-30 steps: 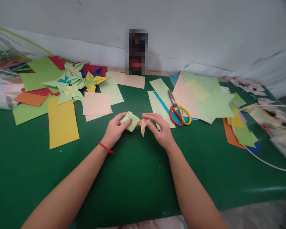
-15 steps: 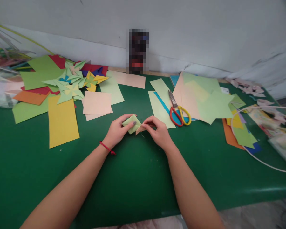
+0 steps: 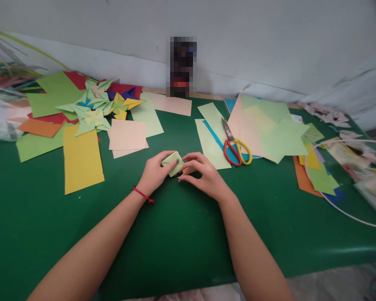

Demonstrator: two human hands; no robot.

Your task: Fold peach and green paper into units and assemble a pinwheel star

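Note:
A small folded piece of light green paper [image 3: 173, 162] is above the green table, with a bit of pink paper showing at its right side. My left hand [image 3: 156, 170] grips its left part, the thumb pressed on top. A red cord circles that wrist. Around the right corner curl the fingers of my right hand [image 3: 202, 171], their tips at the pink part and the thumb below. Those fingers partly hide the pink paper. Beyond the right hand lie scissors [image 3: 235, 146] with one red and one yellow handle, on pale green and blue paper.
Pink sheets [image 3: 128, 134] and a yellow sheet [image 3: 83, 161] lie to the left. Folded paper stars [image 3: 94, 119] are piled on coloured sheets behind. Large green and pink sheets [image 3: 269, 129] are at the right, near a thin white hoop [image 3: 335, 207]. A pixelated upright object [image 3: 182, 67] stands by the wall.
My right hand has loosened its pinch on the pink tip and moved slightly left, its fingers now spread around the paper's right side. My left hand keeps its hold.

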